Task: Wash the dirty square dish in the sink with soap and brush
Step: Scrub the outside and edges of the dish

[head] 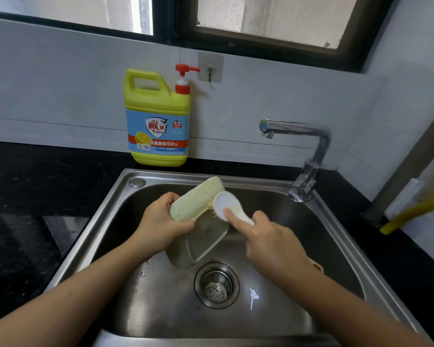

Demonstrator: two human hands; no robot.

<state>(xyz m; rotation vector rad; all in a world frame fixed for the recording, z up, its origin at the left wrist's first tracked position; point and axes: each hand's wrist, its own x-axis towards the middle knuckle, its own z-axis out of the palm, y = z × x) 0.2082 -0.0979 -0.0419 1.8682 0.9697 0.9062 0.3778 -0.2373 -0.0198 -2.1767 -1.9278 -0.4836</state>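
Note:
My left hand grips the square dish by its near corner and holds it tilted on edge over the steel sink. The dish is pale yellow-green with a dotted texture. My right hand holds a white brush by its short handle, index finger stretched along it. The round brush head lies against the dish's right side, bristles facing the dish. A dull reflection of the dish shows on the sink wall below it.
A yellow soap jug with a red pump stands on the black counter behind the sink. The chrome faucet rises at the back right, spout pointing left. The strainer drain sits in the sink floor. A yellow hose lies at right.

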